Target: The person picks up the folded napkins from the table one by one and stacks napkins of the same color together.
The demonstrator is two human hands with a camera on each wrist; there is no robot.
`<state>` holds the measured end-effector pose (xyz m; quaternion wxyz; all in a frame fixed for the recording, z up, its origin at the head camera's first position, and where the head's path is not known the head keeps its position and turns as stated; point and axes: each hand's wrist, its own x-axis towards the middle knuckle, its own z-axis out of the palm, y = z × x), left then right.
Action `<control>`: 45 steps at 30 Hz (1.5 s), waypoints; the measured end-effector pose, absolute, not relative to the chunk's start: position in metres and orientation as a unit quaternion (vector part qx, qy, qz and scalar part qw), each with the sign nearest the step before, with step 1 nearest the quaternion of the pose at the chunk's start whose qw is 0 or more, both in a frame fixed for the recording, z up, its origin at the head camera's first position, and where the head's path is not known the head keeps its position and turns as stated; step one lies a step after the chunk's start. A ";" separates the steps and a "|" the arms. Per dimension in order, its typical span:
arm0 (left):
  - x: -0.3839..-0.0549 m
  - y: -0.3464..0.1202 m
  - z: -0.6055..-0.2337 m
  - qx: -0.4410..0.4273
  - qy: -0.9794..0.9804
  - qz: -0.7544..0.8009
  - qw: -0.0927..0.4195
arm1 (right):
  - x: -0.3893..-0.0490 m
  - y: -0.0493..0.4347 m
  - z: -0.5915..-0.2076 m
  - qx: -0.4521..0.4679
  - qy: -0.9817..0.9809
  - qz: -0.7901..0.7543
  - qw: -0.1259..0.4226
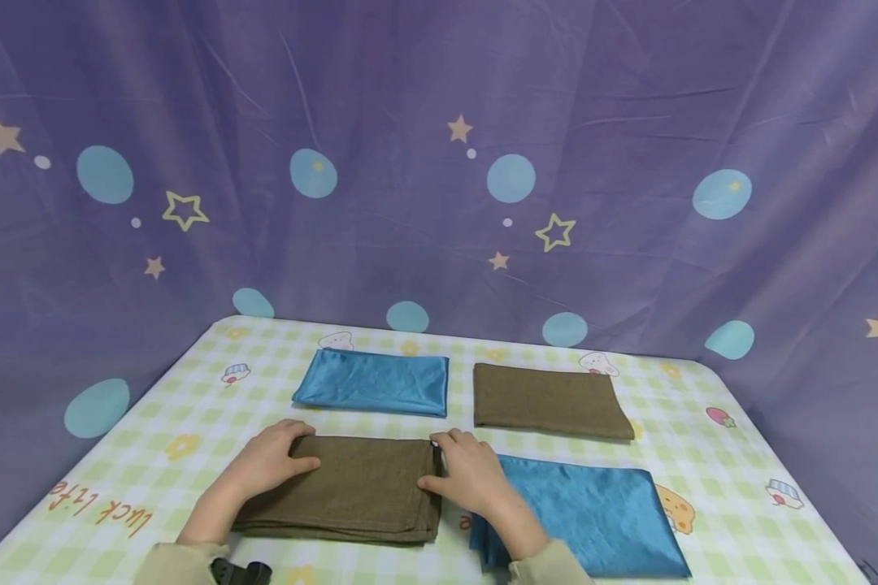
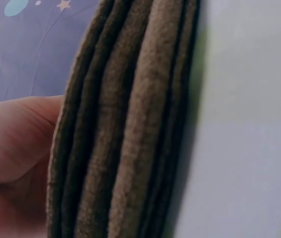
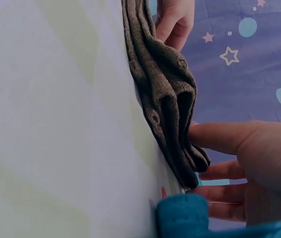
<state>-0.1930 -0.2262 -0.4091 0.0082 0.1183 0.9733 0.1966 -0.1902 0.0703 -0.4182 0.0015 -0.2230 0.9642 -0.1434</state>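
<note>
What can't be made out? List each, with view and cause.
Head view: part of the near blue cloth, behind the right forearm; lower end of the dark wristband, cut by the bottom edge.
Left wrist view: part of the left hand, behind the near brown cloth.
Right wrist view: blue cloth's remainder, past the bottom edge.

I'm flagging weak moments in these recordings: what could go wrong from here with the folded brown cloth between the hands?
The near brown cloth shows several stacked layers at its edge; they might slip apart if pulled or lifted. The right hand is close to the near blue cloth, so a sideways move could drag that cloth askew.
</note>
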 end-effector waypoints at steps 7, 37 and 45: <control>-0.192 -0.231 -0.406 0.112 0.969 0.218 0.022 | -0.189 0.068 -0.420 -0.221 0.966 -0.136 -0.009; -0.192 -0.246 -0.397 0.109 0.970 0.210 0.048 | -0.192 0.067 -0.418 -0.214 0.966 -0.141 -0.014; -0.194 -0.244 -0.398 0.095 0.977 0.187 0.048 | -0.193 0.065 -0.421 -0.219 0.965 -0.144 -0.021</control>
